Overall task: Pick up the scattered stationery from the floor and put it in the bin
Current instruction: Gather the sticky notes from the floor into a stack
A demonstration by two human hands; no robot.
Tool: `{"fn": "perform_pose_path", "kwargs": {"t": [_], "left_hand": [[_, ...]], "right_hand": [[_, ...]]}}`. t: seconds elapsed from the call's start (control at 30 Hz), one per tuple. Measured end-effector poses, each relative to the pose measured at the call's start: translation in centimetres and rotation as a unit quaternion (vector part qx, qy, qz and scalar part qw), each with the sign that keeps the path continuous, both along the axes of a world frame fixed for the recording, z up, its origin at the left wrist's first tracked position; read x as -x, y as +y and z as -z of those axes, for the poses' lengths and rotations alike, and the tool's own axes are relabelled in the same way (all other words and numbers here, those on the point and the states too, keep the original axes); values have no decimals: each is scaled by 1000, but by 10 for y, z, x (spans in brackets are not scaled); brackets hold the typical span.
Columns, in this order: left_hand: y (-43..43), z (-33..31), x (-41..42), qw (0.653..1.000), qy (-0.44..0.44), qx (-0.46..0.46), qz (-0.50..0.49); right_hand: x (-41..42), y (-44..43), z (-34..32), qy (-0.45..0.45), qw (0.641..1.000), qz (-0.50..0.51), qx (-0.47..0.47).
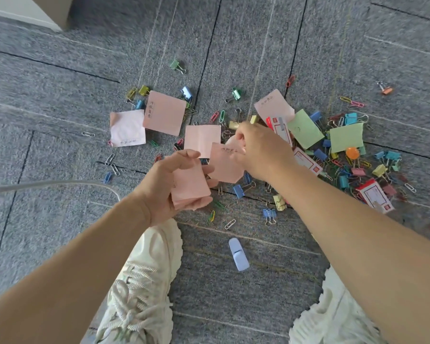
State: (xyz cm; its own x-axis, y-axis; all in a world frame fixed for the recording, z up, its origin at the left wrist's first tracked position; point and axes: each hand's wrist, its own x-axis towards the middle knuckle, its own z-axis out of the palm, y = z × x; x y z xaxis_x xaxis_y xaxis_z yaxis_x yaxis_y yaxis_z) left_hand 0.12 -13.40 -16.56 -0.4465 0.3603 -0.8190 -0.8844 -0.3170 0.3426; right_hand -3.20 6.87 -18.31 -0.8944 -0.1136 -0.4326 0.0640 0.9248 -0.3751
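My left hand (170,181) holds a small stack of pink sticky notes (190,186) between thumb and fingers, just above the carpet. My right hand (261,150) pinches another pink note (225,165) and holds it beside the stack. More pink notes (164,112) lie on the carpet beyond my hands, with two green notes (346,137) to the right. Coloured binder clips (238,191) and paper clips (230,224) are strewn all around, thickest at the right. No bin is in view.
Red-and-white small boxes (374,198) lie among the clips at right. A pale blue clip (238,254) lies between my two white shoes (144,281). A grey cable (52,184) curves across the carpet at left. A wall corner (52,11) stands top left.
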Motion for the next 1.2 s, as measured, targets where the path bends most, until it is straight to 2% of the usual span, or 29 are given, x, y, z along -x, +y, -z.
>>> {"fn": "perform_pose_path", "kwargs": {"t": [0.13, 0.27, 0.43, 0.53, 0.6, 0.7, 0.97, 1.07, 1.2], "left_hand": [[-2, 0, -1, 1000, 0, 13, -13], [2, -5, 3, 999, -1, 24, -23], [11, -2, 10, 993, 38, 106, -31], [18, -3, 10, 989, 51, 142, -2], [21, -4, 8, 986, 58, 149, 35], [25, -7, 8, 985, 59, 147, 75], [28, -10, 7, 986, 55, 138, 79], [28, -12, 7, 988, 56, 128, 72], [30, -16, 9, 993, 50, 90, 63]], "right_hand": [[-10, -3, 2, 37, 997, 61, -12], [-18, -1, 2, 21, 995, 93, 18], [-29, 4, -3, 18, 993, 117, -20], [-33, 0, 7, -4, 989, 135, -57], [-33, -3, 15, -20, 986, 161, -49], [-32, -4, 20, -22, 982, 189, 5], [-32, 1, 12, -6, 970, 218, 106], [-29, 2, 2, 0, 949, 245, 201], [-29, 9, -12, -30, 898, 292, 328]]}}
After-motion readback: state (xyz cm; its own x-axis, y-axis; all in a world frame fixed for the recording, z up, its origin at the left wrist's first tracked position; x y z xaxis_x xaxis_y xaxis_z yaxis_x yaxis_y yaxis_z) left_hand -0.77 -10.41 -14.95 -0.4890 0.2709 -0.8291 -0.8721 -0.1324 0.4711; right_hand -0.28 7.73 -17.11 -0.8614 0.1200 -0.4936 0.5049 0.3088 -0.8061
